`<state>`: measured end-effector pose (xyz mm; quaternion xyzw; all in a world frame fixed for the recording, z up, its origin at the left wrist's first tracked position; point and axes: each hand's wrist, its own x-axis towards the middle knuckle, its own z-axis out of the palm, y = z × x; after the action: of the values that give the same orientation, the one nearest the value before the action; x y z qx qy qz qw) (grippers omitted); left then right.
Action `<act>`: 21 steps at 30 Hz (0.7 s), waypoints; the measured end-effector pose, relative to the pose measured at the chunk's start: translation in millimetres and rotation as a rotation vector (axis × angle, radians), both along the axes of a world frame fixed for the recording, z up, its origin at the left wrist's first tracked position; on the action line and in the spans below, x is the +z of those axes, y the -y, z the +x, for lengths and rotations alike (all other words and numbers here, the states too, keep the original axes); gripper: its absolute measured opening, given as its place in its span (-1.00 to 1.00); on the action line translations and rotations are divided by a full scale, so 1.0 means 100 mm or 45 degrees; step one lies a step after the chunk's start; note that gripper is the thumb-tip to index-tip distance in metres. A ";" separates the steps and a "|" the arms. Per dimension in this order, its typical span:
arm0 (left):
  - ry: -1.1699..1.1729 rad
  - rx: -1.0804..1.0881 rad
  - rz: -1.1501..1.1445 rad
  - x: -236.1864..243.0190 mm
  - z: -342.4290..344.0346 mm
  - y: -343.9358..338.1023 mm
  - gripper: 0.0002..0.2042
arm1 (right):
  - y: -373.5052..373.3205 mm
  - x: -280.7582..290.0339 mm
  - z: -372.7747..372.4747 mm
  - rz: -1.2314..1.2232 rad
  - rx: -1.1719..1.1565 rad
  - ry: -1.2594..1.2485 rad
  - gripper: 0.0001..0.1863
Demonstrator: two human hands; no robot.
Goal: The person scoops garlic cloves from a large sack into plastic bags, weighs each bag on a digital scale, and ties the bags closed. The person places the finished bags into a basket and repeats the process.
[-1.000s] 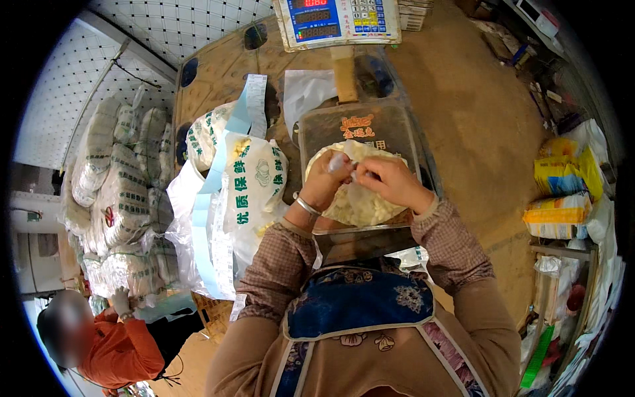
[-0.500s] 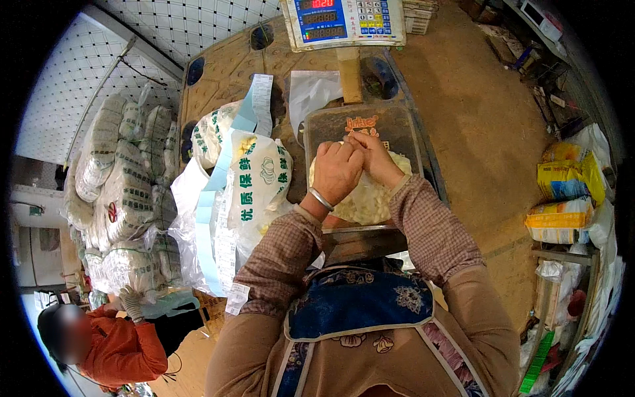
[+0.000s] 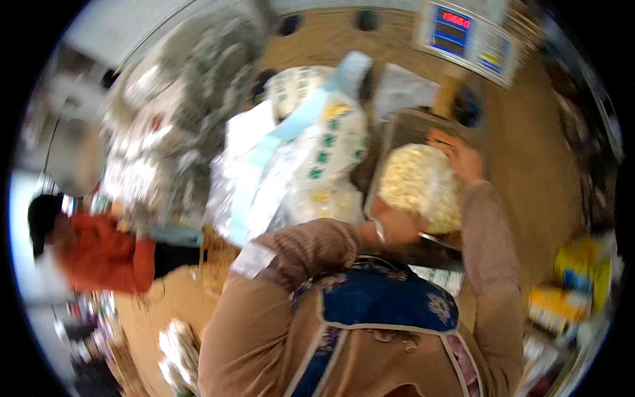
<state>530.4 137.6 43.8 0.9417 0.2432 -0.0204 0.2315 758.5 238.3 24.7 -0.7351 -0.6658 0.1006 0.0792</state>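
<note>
A clear plastic bag of pale yellow pieces, which look like peeled garlic cloves (image 3: 415,178), lies on the dark pan of a scale (image 3: 398,130). At the bag's near side is my left hand (image 3: 397,227), a bracelet on its wrist; its fingertips are partly hidden against the bag. My right hand (image 3: 465,161) grips the bag's far right side, with fingers bent toward it. Both hands are blurred by motion. Just left of the pan lie white bags with green print (image 3: 331,142), and a pale blue strip (image 3: 284,132) runs across them.
The scale's lit display (image 3: 456,30) stands beyond the pan. Stacked clear-wrapped packs (image 3: 172,112) rise on the left. A person in an orange top (image 3: 109,251) is beyond my left arm. Yellow sacks (image 3: 562,304) stand at the right.
My hands have parted from their pinch above the pan and moved onto the bag's near and far right sides. The bag now shows fuller, the display reading differs, and the view has swung left.
</note>
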 end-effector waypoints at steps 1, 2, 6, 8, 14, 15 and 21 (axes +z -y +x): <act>-0.030 -0.079 -0.087 0.06 -0.02 0.16 -0.70 | 0.06 0.28 -0.07 0.148 0.134 0.123 -0.72; -0.094 -0.403 -0.100 -0.01 0.00 0.26 -0.67 | 0.14 0.52 -0.28 0.318 0.216 -0.023 -0.70; -0.434 -0.602 -0.650 -0.68 0.25 0.63 -0.68 | 0.67 1.58 -1.40 0.395 0.996 -0.805 -0.62; -0.383 -0.613 -0.660 -0.79 0.36 0.69 -0.69 | 0.95 1.78 -1.87 0.369 1.475 -0.999 -0.63; -0.340 -0.601 -0.678 -0.85 0.47 0.78 -0.69 | 1.19 1.70 -2.40 0.413 1.851 -1.044 -0.65; -0.331 -0.595 -0.681 -0.87 0.48 0.79 -0.69 | 1.19 1.68 -2.43 0.403 1.879 -1.023 -0.67; -0.298 -0.594 -0.676 -0.91 0.56 0.84 -0.70 | 1.22 1.62 -2.47 0.530 1.974 -0.862 -0.75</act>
<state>586.2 53.1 -46.8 0.8702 0.0333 -0.2424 0.4276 511.5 116.7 186.3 0.0245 -0.9240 0.2156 0.3149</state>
